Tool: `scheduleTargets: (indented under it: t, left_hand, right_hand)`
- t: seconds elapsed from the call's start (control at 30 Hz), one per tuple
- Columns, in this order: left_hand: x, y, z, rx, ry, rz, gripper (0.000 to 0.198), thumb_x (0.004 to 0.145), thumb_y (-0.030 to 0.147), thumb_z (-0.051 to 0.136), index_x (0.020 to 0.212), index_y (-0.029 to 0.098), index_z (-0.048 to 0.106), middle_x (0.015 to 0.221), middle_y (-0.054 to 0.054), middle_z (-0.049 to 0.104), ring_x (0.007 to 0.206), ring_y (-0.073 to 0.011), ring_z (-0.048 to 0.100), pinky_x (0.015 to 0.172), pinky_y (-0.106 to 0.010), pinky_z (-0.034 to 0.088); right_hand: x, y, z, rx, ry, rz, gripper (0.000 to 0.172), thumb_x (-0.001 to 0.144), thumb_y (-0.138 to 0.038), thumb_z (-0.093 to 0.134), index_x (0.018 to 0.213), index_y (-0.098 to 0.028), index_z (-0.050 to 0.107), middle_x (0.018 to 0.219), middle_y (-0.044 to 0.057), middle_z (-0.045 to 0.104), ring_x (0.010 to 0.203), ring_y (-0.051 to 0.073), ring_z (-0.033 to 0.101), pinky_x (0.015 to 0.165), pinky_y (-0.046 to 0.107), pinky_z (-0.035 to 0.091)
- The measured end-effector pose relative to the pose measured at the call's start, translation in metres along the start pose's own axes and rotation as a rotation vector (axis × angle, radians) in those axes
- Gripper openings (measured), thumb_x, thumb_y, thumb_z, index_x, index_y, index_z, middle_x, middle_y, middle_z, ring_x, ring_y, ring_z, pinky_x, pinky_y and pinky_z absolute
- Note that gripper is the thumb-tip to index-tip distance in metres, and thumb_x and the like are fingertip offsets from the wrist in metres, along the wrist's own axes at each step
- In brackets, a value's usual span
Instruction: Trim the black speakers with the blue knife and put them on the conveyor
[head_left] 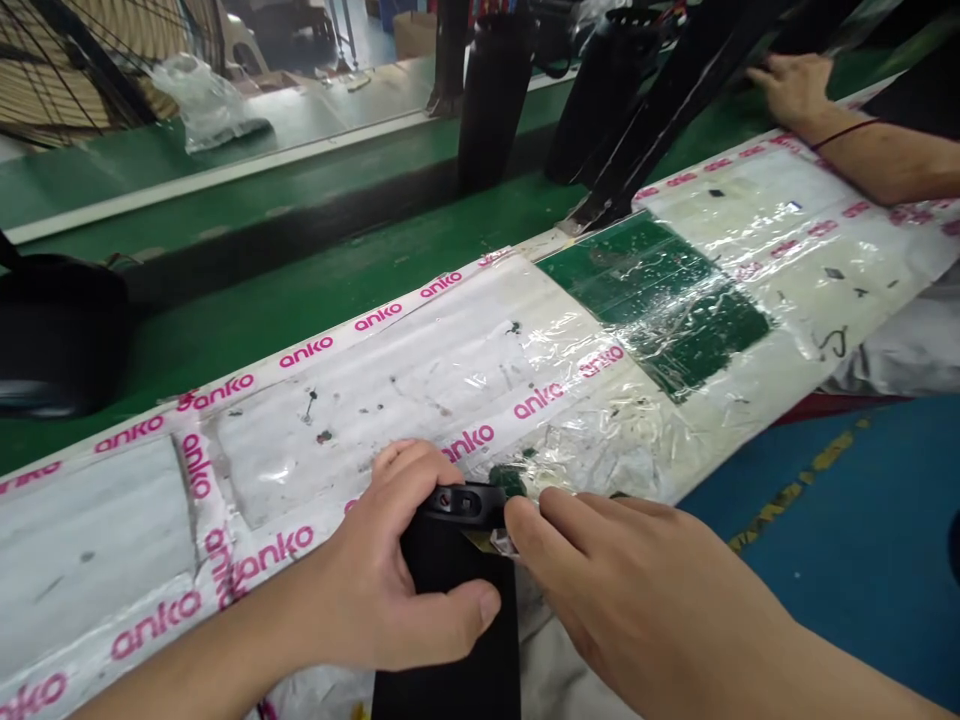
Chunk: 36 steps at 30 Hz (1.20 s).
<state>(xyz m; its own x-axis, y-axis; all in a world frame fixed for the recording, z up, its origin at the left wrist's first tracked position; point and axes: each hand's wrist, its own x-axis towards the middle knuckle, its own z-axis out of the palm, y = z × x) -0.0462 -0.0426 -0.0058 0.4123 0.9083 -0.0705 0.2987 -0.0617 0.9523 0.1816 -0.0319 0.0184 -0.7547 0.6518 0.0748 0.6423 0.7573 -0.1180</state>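
My left hand [409, 575] is wrapped around a black plastic housing [457, 610], its fingers over the far side and its thumb across the front. The housing has a smooth dark front and a narrow rounded top with two small recessed fittings. My right hand [622, 580] is closed at the right end of that top, its fingertips touching or very near it. A small shiny bit [501, 542] shows beside the right fingertips; what those fingers pinch is hidden. The lower part of the housing runs out of view at the bottom edge.
A ledge covered with white sheets and pink "anko" tape [300, 350] runs diagonally past a green belt [315, 270]. Black cylindrical bodies [495, 100] and a dark post [652, 110] stand beyond. Another person's hand [799, 90] rests at upper right. A clear bag [199, 100] lies far left.
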Motion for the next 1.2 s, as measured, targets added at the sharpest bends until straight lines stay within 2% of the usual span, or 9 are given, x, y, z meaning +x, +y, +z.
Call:
scheduleTargets:
  t: [0.17, 0.3, 0.53, 0.7, 0.77, 0.93, 1.0, 1.13, 1.2]
  left_hand:
    - [0.003, 0.005, -0.003, 0.011, -0.017, 0.022, 0.030, 0.075, 0.026, 0.071, 0.098, 0.021, 0.052, 0.092, -0.001, 0.045, 0.090, -0.0232, 0.043, 0.080, -0.039, 0.039]
    - [0.003, 0.011, -0.003, -0.043, -0.033, -0.067, 0.026, 0.074, 0.026, 0.070, 0.093, 0.021, 0.053, 0.091, -0.001, 0.047, 0.087, -0.0221, 0.049, 0.074, -0.036, 0.042]
    - [0.006, 0.019, 0.005, 0.022, 0.033, -0.136, 0.019, 0.074, 0.027, 0.065, 0.085, 0.024, 0.050, 0.085, 0.000, 0.052, 0.082, -0.0228, 0.053, 0.075, -0.039, 0.045]
    - [0.009, 0.026, 0.013, 0.111, 0.054, -0.139, 0.016, 0.077, 0.025, 0.064, 0.085, 0.022, 0.051, 0.085, -0.002, 0.056, 0.084, -0.0247, 0.055, 0.078, -0.042, 0.046]
    - [0.010, 0.027, 0.017, 0.147, 0.066, -0.131, 0.014, 0.077, 0.025, 0.063, 0.084, 0.022, 0.051, 0.083, -0.002, 0.056, 0.081, -0.0246, 0.055, 0.076, -0.042, 0.046]
    - [0.012, 0.030, 0.022, 0.234, 0.110, -0.149, 0.012, 0.079, 0.028, 0.061, 0.083, 0.021, 0.052, 0.081, -0.002, 0.056, 0.078, -0.0249, 0.056, 0.075, -0.044, 0.048]
    - [0.010, 0.028, 0.018, 0.255, 0.069, -0.128, 0.017, 0.080, 0.033, 0.064, 0.089, 0.020, 0.056, 0.086, -0.004, 0.059, 0.081, -0.0263, 0.058, 0.078, -0.047, 0.049]
    - [0.004, 0.022, 0.002, 0.064, -0.152, -0.189, 0.056, 0.078, 0.040, 0.077, 0.128, 0.027, 0.057, 0.118, -0.009, 0.064, 0.098, -0.0295, 0.063, 0.081, -0.044, 0.055]
    - [0.003, 0.019, -0.003, -0.045, -0.166, -0.261, 0.069, 0.075, 0.042, 0.084, 0.135, 0.031, 0.052, 0.120, -0.007, 0.065, 0.097, -0.0273, 0.065, 0.078, -0.040, 0.057]
  right_hand:
    - [-0.001, -0.004, 0.004, -0.029, -0.007, 0.058, 0.052, 0.057, -0.009, 0.056, 0.105, -0.026, 0.043, 0.067, -0.004, 0.059, 0.045, 0.018, 0.057, 0.045, 0.032, 0.023]
    - [-0.002, -0.008, 0.005, -0.035, -0.090, 0.112, 0.052, 0.057, -0.012, 0.060, 0.105, -0.025, 0.046, 0.066, -0.003, 0.058, 0.043, 0.021, 0.058, 0.046, 0.031, 0.012]
    - [0.010, -0.006, -0.014, -0.109, -0.159, 0.063, 0.053, 0.054, -0.013, 0.065, 0.104, -0.024, 0.052, 0.057, -0.005, 0.054, 0.033, 0.019, 0.050, 0.048, 0.031, 0.000]
    - [0.022, 0.012, -0.022, -0.045, -0.489, -0.020, 0.036, 0.066, -0.009, 0.069, 0.091, -0.024, 0.048, 0.056, -0.006, 0.055, 0.037, 0.017, 0.055, 0.040, 0.029, 0.007]
    - [0.024, 0.014, -0.022, -0.034, -0.550, -0.031, 0.031, 0.073, -0.009, 0.068, 0.091, -0.024, 0.048, 0.059, -0.006, 0.057, 0.040, 0.017, 0.057, 0.040, 0.029, 0.011]
    - [0.023, 0.010, -0.025, -0.099, -0.538, 0.039, 0.036, 0.071, -0.004, 0.067, 0.098, -0.022, 0.050, 0.065, -0.002, 0.062, 0.046, 0.021, 0.062, 0.040, 0.030, 0.011]
    - [0.018, 0.014, -0.027, -0.071, -0.504, 0.011, 0.031, 0.076, -0.008, 0.068, 0.096, -0.023, 0.049, 0.062, -0.005, 0.060, 0.045, 0.020, 0.061, 0.040, 0.030, 0.012]
    - [-0.001, 0.032, -0.034, -0.059, -0.385, -0.028, 0.014, 0.095, -0.013, 0.053, 0.093, -0.025, 0.046, 0.063, -0.004, 0.060, 0.047, 0.021, 0.062, 0.044, 0.033, 0.017]
    - [-0.011, 0.038, -0.035, -0.067, -0.238, -0.027, 0.013, 0.099, -0.011, 0.042, 0.098, -0.024, 0.046, 0.069, -0.001, 0.062, 0.051, 0.021, 0.063, 0.045, 0.034, 0.024]
